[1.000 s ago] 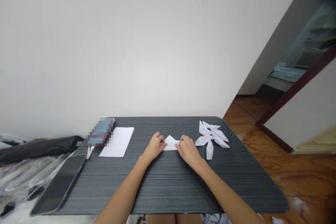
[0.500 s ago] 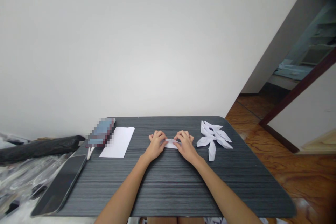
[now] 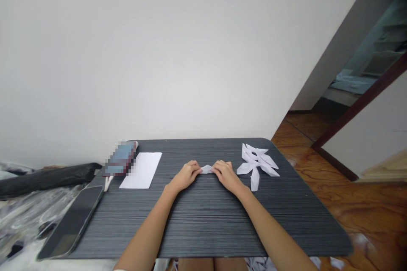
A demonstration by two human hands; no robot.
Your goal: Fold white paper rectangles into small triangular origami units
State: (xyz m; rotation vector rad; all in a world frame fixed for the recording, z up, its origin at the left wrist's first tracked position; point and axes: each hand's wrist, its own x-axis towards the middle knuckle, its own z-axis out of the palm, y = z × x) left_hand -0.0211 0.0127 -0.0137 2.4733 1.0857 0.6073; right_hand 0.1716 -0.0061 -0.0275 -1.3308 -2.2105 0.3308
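Observation:
A small folded piece of white paper (image 3: 206,169) is stretched between my two hands above the middle of the dark table. My left hand (image 3: 187,174) pinches its left end, and my right hand (image 3: 224,172) pinches its right end. The fingertips cover both ends, so only the middle shows. Just right of my right hand lies a group of folded white paper pieces (image 3: 254,161), pointed like petals.
A stack of blank white paper (image 3: 143,170) lies on the table (image 3: 203,228) at left, beside a blurred-out packet (image 3: 119,159). A dark phone (image 3: 74,220) rests along the left edge. A wall (image 3: 203,59) rises behind. Loose paper pieces (image 3: 259,263) show below the front edge.
The paper between my hands now looks narrower, with its lower flap folded in. My fingers have closed in flatter along its ends. The whole view has shifted slightly.

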